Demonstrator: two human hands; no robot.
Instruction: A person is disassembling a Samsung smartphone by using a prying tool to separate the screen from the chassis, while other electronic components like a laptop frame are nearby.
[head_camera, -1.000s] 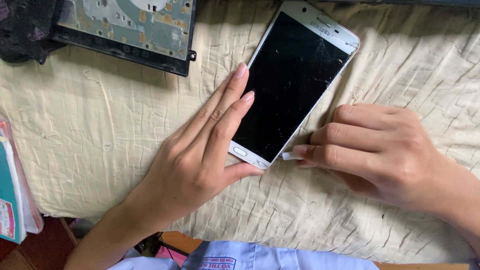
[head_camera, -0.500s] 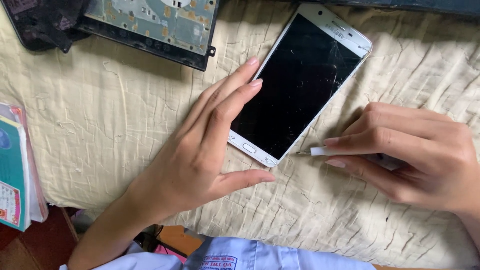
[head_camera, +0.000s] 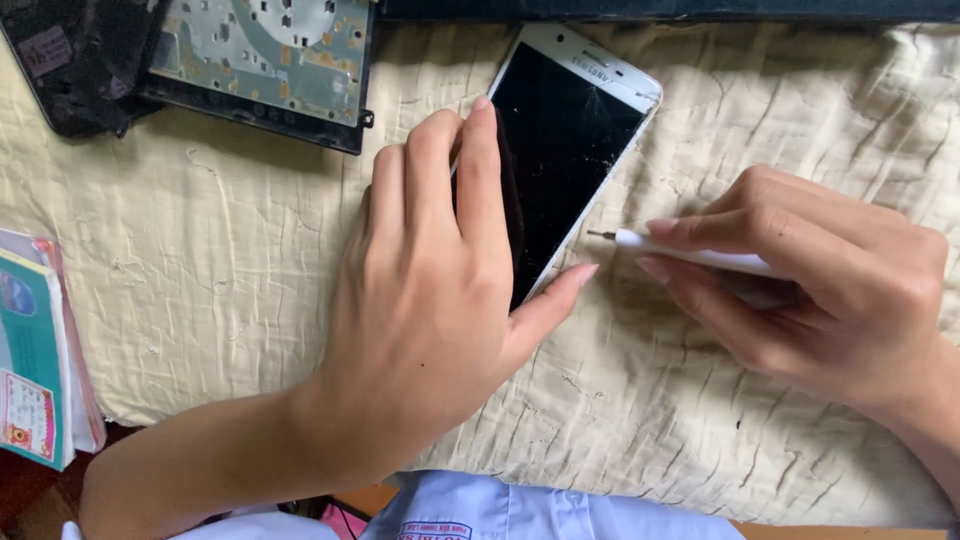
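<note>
A white smartphone (head_camera: 570, 150) with a dark, scratched screen lies tilted on a cream cloth (head_camera: 220, 290). My left hand (head_camera: 430, 290) rests flat over the phone's lower half, fingers on the glass and thumb against its right edge. My right hand (head_camera: 810, 290) holds a thin white tool (head_camera: 680, 250) with a metal tip. The tip points left at the phone's right edge, a short gap away.
A dismantled device with a bare metal frame (head_camera: 260, 60) and a black cover (head_camera: 70, 60) lies at the top left. Colourful booklets (head_camera: 40, 370) sit at the left edge. A dark edge (head_camera: 700, 10) runs along the top.
My left hand has slid up over the phone's lower half and gripped its edge with the thumb. My right hand has shifted the tool from the bottom corner to the right side.
</note>
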